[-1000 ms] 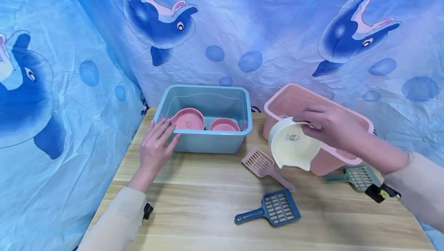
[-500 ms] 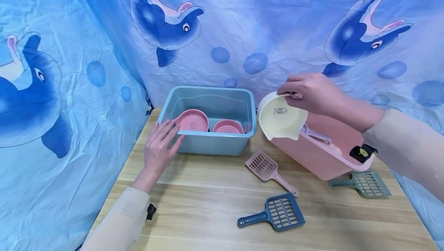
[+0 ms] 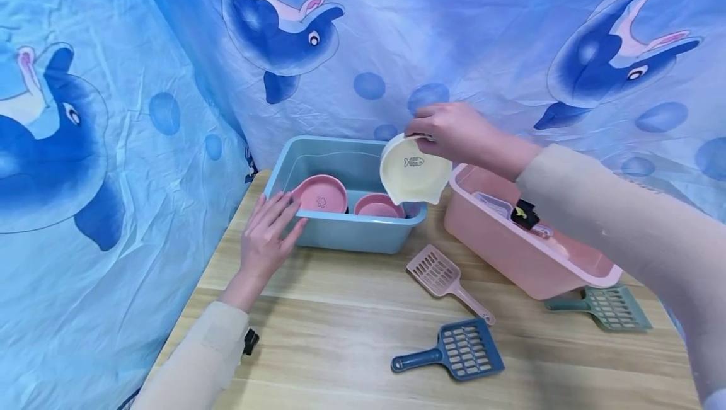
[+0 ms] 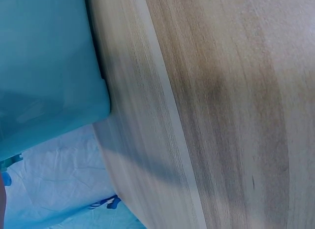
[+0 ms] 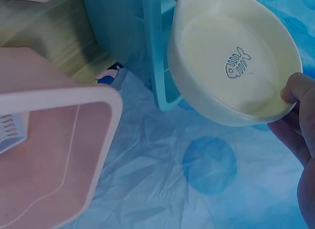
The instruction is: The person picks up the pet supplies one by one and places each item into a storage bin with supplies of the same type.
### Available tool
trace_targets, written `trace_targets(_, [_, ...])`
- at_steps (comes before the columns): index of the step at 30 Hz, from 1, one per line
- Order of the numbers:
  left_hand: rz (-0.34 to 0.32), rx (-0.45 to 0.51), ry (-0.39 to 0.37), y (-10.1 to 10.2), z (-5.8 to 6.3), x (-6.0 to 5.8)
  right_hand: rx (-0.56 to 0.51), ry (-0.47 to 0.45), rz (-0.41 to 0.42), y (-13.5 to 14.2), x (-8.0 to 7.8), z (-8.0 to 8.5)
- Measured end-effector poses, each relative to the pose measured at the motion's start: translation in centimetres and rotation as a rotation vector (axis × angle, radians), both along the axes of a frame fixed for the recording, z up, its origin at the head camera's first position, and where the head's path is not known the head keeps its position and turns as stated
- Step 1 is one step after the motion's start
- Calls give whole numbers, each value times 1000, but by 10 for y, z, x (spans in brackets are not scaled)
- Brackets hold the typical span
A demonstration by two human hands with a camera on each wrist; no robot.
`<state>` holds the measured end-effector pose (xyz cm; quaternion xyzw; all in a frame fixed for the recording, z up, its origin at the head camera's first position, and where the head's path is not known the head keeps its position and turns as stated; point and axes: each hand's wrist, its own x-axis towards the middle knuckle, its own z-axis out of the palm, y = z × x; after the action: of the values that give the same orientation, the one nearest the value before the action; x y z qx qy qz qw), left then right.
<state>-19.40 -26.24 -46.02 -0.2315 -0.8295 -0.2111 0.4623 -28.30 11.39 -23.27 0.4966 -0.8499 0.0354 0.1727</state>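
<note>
In the head view my right hand pinches the rim of a cream pet bowl with a fishbone drawing inside. The bowl hangs tilted above the right end of the blue bin. The right wrist view shows the thumb inside the rim of the same bowl and fingers behind it. My left hand rests on the bin's front left rim with its fingers extended. Inside the bin, a pink bowl with a paw print leans at the left, and another pink bowl lies to its right.
A pink bin stands at the right, holding a pale lilac scoop. On the table lie a pink slotted scoop, a blue one and a green one. A dolphin-print curtain hangs behind.
My right hand has carried the cream bowl leftward and up, from in front of the pink bin to above the blue bin. My left hand has stayed on the blue bin's rim.
</note>
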Motion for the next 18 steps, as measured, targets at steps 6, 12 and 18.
trace_targets(6, [7, 17, -23, 3, 0, 0, 47, -66, -27, -24, -20, -12])
trace_targets(12, [19, 2, -42, 2, 1, 2, 80, -121, -13, -46, -40, -33])
trace_targets(18, [18, -28, -22, 2, 3, 4, 134, -234, -69, -65, -52, -54])
